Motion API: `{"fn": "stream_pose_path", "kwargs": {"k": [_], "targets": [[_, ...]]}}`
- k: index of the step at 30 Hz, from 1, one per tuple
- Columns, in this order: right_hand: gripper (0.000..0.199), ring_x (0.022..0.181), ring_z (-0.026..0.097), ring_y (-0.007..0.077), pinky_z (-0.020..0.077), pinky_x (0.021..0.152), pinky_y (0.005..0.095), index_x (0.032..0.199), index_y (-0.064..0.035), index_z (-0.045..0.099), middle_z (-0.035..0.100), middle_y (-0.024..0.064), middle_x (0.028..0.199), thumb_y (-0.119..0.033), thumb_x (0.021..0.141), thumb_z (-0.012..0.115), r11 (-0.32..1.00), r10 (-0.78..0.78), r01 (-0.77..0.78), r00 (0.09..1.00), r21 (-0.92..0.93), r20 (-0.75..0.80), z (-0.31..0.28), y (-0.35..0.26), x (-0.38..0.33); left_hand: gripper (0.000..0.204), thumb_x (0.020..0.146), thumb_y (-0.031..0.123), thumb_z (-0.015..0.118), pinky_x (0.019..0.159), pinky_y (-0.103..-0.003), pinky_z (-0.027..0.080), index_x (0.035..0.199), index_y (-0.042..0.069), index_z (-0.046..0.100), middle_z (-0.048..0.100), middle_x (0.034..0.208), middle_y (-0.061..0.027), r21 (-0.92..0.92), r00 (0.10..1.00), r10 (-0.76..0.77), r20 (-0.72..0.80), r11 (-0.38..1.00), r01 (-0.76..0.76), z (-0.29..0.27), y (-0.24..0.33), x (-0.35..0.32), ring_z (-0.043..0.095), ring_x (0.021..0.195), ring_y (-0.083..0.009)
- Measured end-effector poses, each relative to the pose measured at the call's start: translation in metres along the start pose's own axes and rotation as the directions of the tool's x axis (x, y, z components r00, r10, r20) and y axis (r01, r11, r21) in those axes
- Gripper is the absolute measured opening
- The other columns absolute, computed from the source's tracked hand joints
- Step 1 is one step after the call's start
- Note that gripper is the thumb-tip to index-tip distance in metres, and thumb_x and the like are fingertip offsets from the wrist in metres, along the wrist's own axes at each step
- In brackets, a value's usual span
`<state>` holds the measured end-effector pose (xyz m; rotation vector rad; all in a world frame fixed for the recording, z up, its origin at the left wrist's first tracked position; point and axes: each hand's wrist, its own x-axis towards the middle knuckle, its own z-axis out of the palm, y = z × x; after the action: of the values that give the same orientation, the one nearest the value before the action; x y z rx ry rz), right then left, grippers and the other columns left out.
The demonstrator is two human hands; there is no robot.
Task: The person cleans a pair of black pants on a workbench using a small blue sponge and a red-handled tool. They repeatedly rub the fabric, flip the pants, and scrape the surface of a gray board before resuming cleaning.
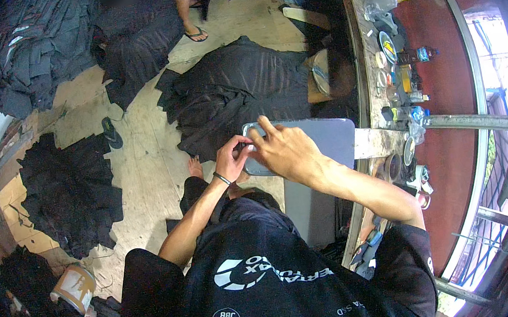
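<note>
My left hand (231, 161), with a dark band at its wrist, is closed in a pinch in front of my body. Its fingertips meet those of my right hand (289, 154), whose fingers are bent and drawn together. Something small and whitish shows between the fingertips, too small to name. Both hands are over the left end of a grey, flat panel with rounded corners (327, 141). My right hand hides part of that panel. Beyond it, a large heap of black cloth pieces (245, 81) is spread on the floor.
More black cloth lies in piles (70, 192) at left and far left. A flip-flop (112, 132) is on the wooden floor (147, 152). Another person's foot (194, 32) stands at the back. Along the right, a cluttered shelf (383, 137) holds bottles and cups. A bucket (74, 288) sits lower left.
</note>
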<state>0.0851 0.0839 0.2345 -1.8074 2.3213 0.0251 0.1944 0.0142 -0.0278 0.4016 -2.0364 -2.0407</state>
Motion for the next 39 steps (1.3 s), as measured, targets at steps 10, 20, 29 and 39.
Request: {"fn": "stream_pose_path", "kwargs": {"k": [10,20,29,39], "targets": [[0.031,0.085,0.077,0.0342,0.0649,0.066,0.0412,0.11,0.0056,0.067,0.072,0.0238,0.103,-0.016,0.088,0.071,0.993,-0.117,0.118,0.993,-0.031,0.005,0.004,-0.006,0.011,0.028,0.097,0.002,0.072,0.08,-0.037,0.06,0.124,0.002,0.073,0.073,0.115,-0.0145,0.131,0.993,0.115,0.011,0.985,-0.115,-0.004,-0.004,-0.001,0.076,0.1,-0.0275],[0.033,0.07,0.077,0.0378,0.0622,0.058,0.0449,0.112,0.0023,0.066,0.071,0.0215,0.096,-0.029,0.103,0.067,0.981,0.184,-0.159,0.95,-0.114,0.254,0.017,0.014,0.004,0.062,0.094,0.016,0.084,0.086,-0.034,0.063,0.149,0.012,0.055,0.072,0.126,-0.0124,-0.024,0.999,0.034,0.004,0.999,-0.034,-0.004,0.001,0.003,0.072,0.117,-0.0231],[0.03,0.072,0.077,0.0402,0.0629,0.061,0.0465,0.109,0.0037,0.065,0.069,0.0247,0.103,-0.024,0.099,0.07,0.967,0.254,-0.241,0.939,-0.085,0.232,0.011,0.012,-0.002,0.084,0.088,0.023,0.092,0.082,-0.033,0.065,0.156,0.009,0.045,0.078,0.106,-0.0129,-0.185,0.949,-0.279,0.149,0.934,0.304,-0.012,-0.006,0.0,0.078,0.093,-0.0195],[0.023,0.072,0.077,0.0394,0.0639,0.061,0.0462,0.102,0.0047,0.069,0.072,0.0206,0.093,-0.016,0.093,0.07,0.951,0.307,-0.304,0.904,-0.057,0.296,0.014,0.004,-0.01,0.084,0.09,0.036,0.09,0.079,-0.033,0.06,0.15,0.004,0.042,0.08,0.101,-0.0155,-0.158,0.93,-0.326,0.172,0.923,0.352,-0.012,-0.019,-0.001,0.077,0.085,-0.0172]]}}
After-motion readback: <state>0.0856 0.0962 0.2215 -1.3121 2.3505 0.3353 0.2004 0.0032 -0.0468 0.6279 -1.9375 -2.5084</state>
